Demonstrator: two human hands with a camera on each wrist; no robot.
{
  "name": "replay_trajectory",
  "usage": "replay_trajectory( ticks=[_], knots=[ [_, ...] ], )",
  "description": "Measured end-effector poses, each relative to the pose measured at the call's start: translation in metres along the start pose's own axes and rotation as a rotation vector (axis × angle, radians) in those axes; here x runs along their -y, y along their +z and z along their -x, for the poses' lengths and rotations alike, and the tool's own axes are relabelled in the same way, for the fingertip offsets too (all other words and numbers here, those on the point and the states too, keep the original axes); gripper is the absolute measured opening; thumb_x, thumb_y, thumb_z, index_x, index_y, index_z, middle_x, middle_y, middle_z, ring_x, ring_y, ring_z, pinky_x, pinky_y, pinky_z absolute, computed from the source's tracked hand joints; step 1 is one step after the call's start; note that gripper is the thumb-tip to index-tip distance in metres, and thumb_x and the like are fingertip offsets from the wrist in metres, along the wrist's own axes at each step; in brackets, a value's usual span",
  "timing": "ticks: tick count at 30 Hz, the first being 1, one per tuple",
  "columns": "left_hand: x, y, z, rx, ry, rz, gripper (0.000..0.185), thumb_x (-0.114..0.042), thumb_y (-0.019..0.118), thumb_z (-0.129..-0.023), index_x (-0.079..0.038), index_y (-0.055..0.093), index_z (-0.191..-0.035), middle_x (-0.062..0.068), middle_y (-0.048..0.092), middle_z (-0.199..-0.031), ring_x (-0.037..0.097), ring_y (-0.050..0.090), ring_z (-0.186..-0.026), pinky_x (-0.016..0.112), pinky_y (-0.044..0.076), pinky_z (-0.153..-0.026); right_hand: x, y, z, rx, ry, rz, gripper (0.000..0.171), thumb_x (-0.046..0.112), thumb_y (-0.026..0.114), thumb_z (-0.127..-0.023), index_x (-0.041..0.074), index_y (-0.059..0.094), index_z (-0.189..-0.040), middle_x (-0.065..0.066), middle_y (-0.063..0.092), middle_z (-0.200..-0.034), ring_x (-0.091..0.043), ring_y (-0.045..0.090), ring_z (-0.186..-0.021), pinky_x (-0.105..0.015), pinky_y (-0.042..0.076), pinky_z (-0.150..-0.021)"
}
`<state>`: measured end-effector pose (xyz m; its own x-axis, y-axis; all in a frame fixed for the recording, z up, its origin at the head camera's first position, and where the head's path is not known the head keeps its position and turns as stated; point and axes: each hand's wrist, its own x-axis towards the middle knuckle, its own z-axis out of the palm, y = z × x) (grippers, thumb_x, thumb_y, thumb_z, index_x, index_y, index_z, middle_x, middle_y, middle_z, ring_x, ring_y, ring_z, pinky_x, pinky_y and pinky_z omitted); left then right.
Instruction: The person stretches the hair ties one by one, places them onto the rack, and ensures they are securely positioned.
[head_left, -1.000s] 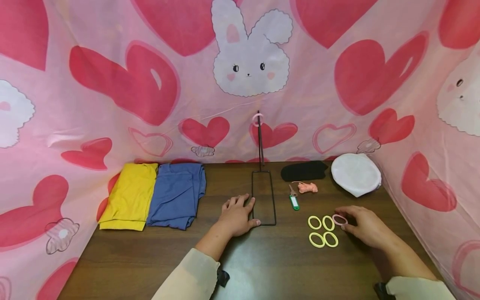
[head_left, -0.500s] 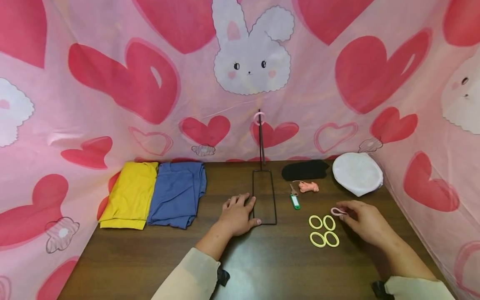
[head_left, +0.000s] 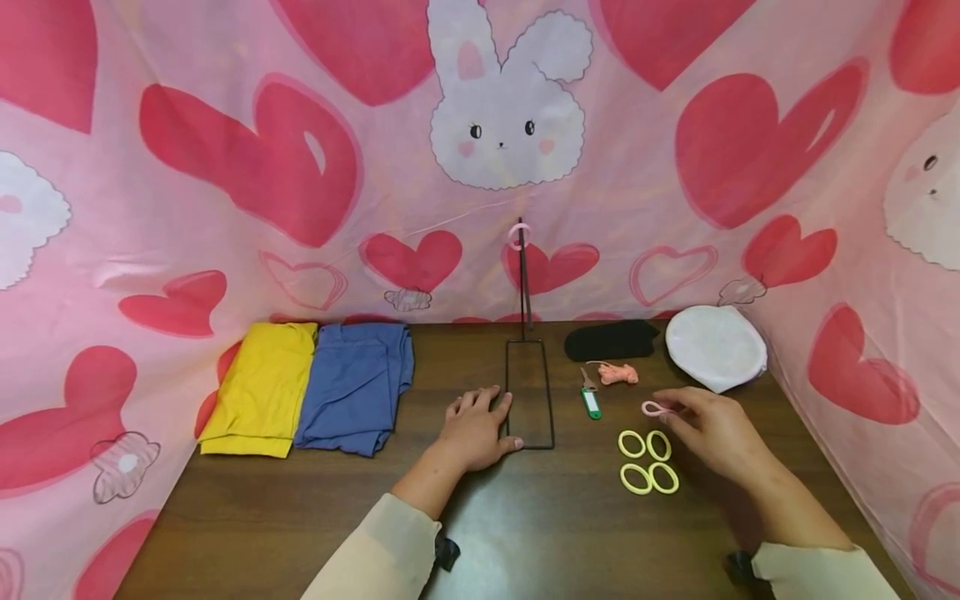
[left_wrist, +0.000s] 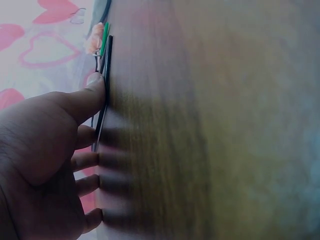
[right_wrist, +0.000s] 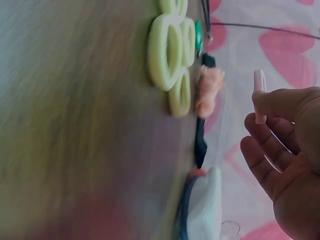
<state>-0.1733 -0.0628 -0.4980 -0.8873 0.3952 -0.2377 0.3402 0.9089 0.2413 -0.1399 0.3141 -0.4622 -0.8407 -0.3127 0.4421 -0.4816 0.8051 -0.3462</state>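
Small pink elastic hair ring point(head_left: 656, 408) is pinched at one edge between thumb and fingertips of the right hand point(head_left: 712, 433), lifted clear of the dark wooden worktop point(head_left: 525, 517), just behind the four yellow hair rings point(head_left: 648, 462) lying in a two-by-two cluster. The right wrist view shows the ring point(right_wrist: 259, 96) edge-on, held by thumb and forefinger, the other fingers point(right_wrist: 262, 150) loosely curled below it and holding nothing. I judge the ring very light, soft and stretchy; it will flop and deform, so a grip on the band itself suits it, or two fingers hooked through the opening to spread it. Little risk of breakage; it could slip if pinched too lightly. The left hand point(head_left: 474, 429) lies flat, fingers straight and slightly spread, thumb point(left_wrist: 82, 102) pressed against the near left edge of the black wire stand's rectangular base point(head_left: 529, 396). The stand's upright rod carries another pink ring point(head_left: 518, 236) at its top. Beyond: a green-handled small tool point(head_left: 590, 398), a pink cord bundle point(head_left: 617, 373), a black cloth piece point(head_left: 609, 339), a white round mesh pouch point(head_left: 714, 346). Far left: folded yellow cloth point(head_left: 262, 387) beside folded blue cloth point(head_left: 354, 385).
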Motion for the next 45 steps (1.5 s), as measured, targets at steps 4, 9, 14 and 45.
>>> replay_trajectory(
  ticks=[4,9,14,45],
  knots=[
    [0.000,0.000,-0.001,-0.003,0.000,0.001,0.082,-0.066,0.056,-0.098,-0.026,0.031,-0.165,0.003,0.024,-0.170,0.033,0.023,-0.153,0.059,0.022,-0.119,0.010,0.001,-0.009,-0.019,-0.014,-0.019,0.033,0.000,0.086,-0.079,0.010,0.078,-0.109,-0.001,0.077,-0.099,-0.010,0.069,-0.078,-0.034,0.058,-0.068],
    [0.000,-0.001,-0.001,0.005,-0.002,-0.001,0.082,-0.067,0.055,-0.098,-0.027,0.030,-0.165,0.003,0.023,-0.171,0.033,0.023,-0.154,0.060,0.022,-0.119,0.022,0.003,-0.020,-0.055,-0.046,-0.051,0.031,-0.001,0.086,-0.079,0.009,0.078,-0.107,0.003,0.076,-0.098,-0.008,0.068,-0.077,-0.021,0.055,-0.070],
    [-0.001,-0.001,-0.001,0.008,-0.006,0.006,0.083,-0.067,0.056,-0.098,-0.027,0.029,-0.166,0.003,0.023,-0.171,0.034,0.022,-0.154,0.060,0.021,-0.119,0.037,0.003,-0.031,-0.096,-0.094,-0.098,0.032,-0.004,0.086,-0.078,0.007,0.078,-0.106,0.000,0.076,-0.100,-0.013,0.070,-0.080,-0.015,0.052,-0.075],
    [0.000,0.000,-0.002,-0.010,-0.001,0.007,0.083,-0.067,0.056,-0.097,-0.026,0.032,-0.165,0.004,0.025,-0.170,0.034,0.024,-0.153,0.060,0.023,-0.118,0.108,-0.022,-0.098,-0.234,-0.336,-0.223,0.031,0.004,0.086,-0.079,0.007,0.080,-0.109,-0.003,0.077,-0.104,-0.016,0.071,-0.089,-0.012,0.049,-0.087]
  ],
)
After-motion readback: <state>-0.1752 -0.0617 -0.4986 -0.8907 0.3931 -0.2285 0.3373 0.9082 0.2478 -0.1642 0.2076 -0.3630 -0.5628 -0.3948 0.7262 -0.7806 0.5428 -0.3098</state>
